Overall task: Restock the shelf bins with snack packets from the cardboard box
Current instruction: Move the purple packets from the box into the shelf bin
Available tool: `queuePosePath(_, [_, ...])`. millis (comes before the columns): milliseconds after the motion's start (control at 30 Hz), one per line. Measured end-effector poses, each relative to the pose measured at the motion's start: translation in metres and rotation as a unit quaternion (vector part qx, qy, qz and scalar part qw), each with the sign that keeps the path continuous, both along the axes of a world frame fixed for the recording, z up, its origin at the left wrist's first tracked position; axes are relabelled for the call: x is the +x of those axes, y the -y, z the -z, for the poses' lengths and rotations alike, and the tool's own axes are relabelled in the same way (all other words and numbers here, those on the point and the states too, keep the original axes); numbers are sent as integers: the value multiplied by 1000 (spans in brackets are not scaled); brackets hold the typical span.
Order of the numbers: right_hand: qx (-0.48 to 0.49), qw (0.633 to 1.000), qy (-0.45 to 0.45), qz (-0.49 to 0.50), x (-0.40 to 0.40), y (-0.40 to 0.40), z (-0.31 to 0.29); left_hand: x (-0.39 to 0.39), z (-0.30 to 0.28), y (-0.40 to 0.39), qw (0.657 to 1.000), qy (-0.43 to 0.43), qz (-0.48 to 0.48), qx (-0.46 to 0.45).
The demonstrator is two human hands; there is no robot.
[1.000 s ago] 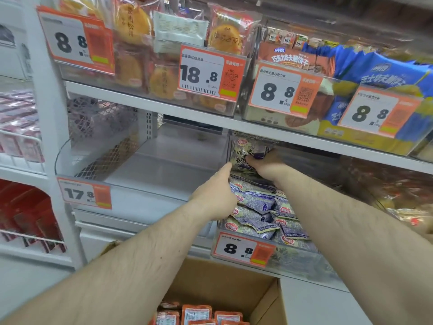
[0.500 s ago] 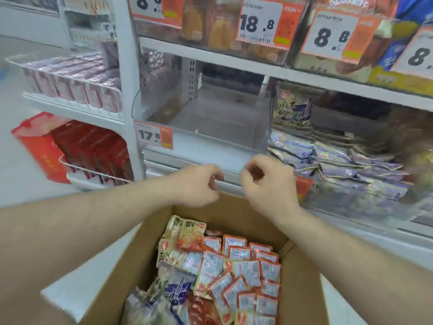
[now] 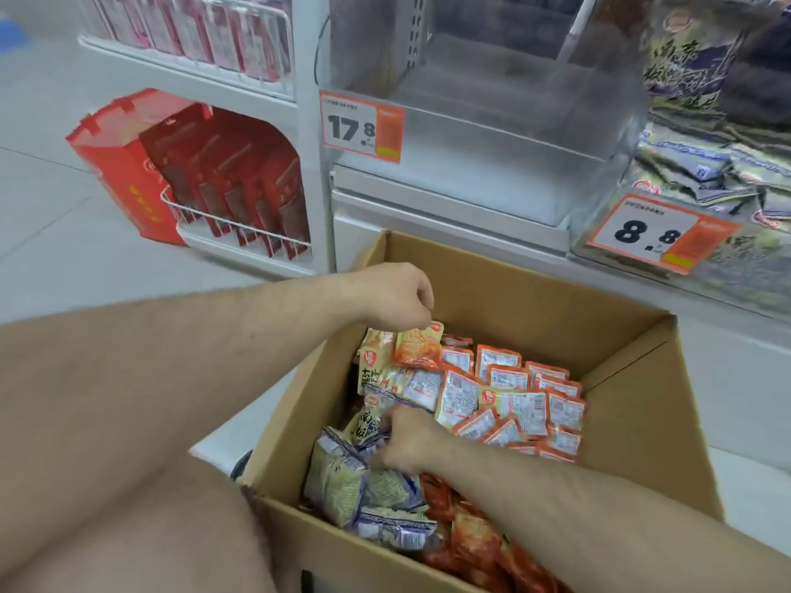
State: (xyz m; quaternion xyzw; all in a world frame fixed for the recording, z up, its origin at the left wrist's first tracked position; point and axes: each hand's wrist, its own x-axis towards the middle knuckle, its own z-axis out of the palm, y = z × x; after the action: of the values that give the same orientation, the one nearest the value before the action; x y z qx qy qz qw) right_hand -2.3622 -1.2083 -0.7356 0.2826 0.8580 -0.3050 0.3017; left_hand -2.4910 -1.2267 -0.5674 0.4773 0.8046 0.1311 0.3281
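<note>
Cardboard box (image 3: 633, 421) sitting below the shelf bins (image 3: 492, 156), the person is closing the right hand (image 3: 406, 442) around a purple-grey packet (image 3: 338, 472) while the left hand (image 3: 396, 297), fingers curled, is hovering empty; gathering several matching packets together would probably work best.

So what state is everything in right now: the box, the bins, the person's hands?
cardboard box: open, holds many packets
17.8 bin: no packets visible
8.8 bin: stocked with purple packets
left hand: curled fingers at an orange packet
right hand: grips purple packets
</note>
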Motion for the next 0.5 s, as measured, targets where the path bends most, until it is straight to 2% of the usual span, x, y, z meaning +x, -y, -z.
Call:
queuePosePath(133, [-22,1000,2,20,5,4,7,-4,3,2,1000,21,-5,4])
queuePosePath(200, [0,1000,-1,14,10,3,-1,-5,4,3,999,38,-4,-10])
queuePosePath(267, [4,996,-49,69,16,-3,-17,-7,5,5,998,59,-20,-24])
queuePosePath(367, [-3,968,-190,163,36,-19,-54,-12,3,10,991,99,-80,-42])
queuePosePath(433, [100,925,-347,115,51,-28,-75,-14,2,12,982,135,-123,-58])
queuePosePath(500, [201,843,-499,1,64,-34,-87,-13,1,13,963,199,-168,-71])
